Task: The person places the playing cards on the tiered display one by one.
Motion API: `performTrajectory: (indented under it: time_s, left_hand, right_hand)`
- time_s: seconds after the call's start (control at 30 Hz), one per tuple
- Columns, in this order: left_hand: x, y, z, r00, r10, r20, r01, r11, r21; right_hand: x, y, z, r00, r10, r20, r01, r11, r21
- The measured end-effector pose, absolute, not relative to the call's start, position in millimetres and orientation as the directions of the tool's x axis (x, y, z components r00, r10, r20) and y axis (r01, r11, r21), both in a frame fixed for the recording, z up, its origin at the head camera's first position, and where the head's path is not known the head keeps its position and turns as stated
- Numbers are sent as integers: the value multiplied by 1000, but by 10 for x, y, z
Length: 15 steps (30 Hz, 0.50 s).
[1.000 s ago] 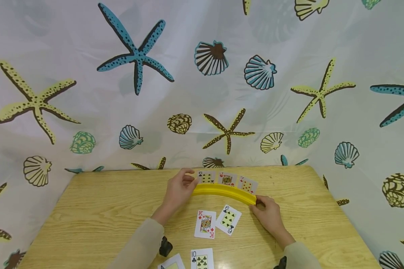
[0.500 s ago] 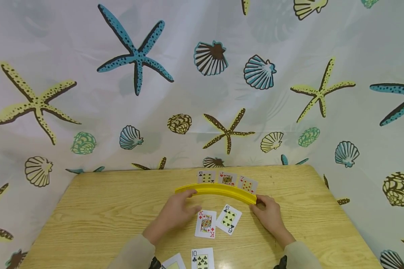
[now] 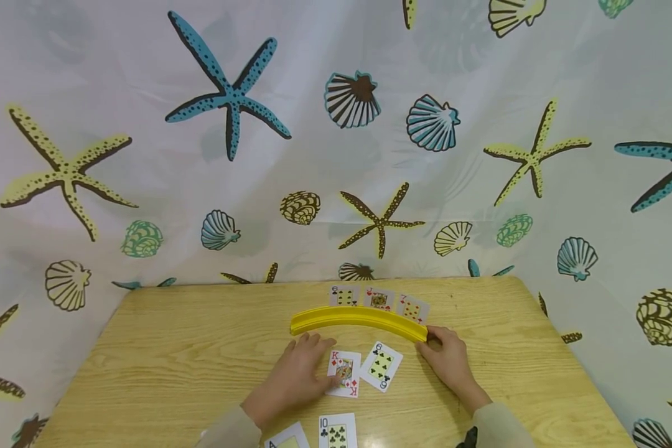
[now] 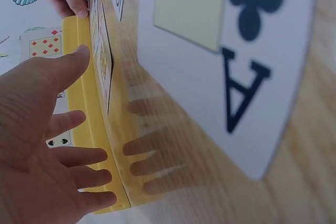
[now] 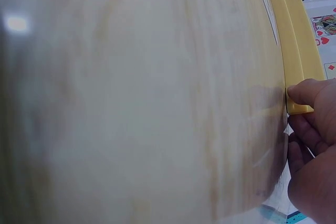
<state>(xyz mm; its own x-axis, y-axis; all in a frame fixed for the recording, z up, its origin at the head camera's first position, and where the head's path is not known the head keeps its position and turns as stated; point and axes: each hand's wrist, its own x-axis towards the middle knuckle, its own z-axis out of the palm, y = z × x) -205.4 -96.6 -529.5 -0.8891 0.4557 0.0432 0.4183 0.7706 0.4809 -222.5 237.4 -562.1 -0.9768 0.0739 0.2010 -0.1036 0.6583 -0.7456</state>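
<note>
My left hand (image 3: 295,376) hovers at the king of diamonds (image 3: 344,366), fingers spread, thumb over the card's lower left; I cannot tell whether it touches. In the left wrist view those fingers (image 4: 84,156) hold nothing. My right hand (image 3: 448,361) pinches the right end of a curved yellow card holder (image 3: 358,316) between thumb and fingers; in the right wrist view the thumb (image 5: 307,92) presses on that end. Beside the king lies the six of clubs (image 3: 381,367). Several fingertips of the right hand are hidden.
Along the holder's far side show a six of spades (image 3: 344,296), a jack of hearts (image 3: 379,299) and a seven of diamonds (image 3: 411,308). Nearer me lie a ten of clubs (image 3: 338,432) and an ace of clubs (image 4: 252,3). A patterned curtain (image 3: 313,155) surrounds the wooden table (image 3: 201,336).
My left hand has let go of the holder's left end and come down toward me to the king of diamonds. The right hand and holder stay in place.
</note>
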Motion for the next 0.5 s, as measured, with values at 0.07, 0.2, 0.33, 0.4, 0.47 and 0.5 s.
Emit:
performTrajectory:
  time_s: [0.07,0.2,0.33,0.4,0.47,0.5]
  left_hand:
    - [-2048,-964,-5301,-881,471,29,428,771,471]
    - [-2029,-967,-5289,-869,495,-19,428,769,474]
    - [-2010,-977,-5292,-861,505,-56,422,773,473]
    - [-2008,-980,-5301,-860,506,-67,419,776,471]
    - [-2011,-981,-5306,-859,506,-75,417,777,472]
    - [-2013,-981,-5307,-859,506,-79,414,777,474]
  right_hand:
    - [-2227,2377,-5630,-976,72,203,-106,660,-744]
    - [-2232,2381,-5640,-977,75,199,-102,657,-747]
    - [-2239,2383,-5643,-976,75,204,-104,662,-742]
    - [-2243,2381,-5642,-977,75,202,-102,663,-741]
    - [-2242,2378,-5640,-978,75,195,-97,662,-743]
    - [-2243,2378,-5638,-978,75,193,-96,663,-743]
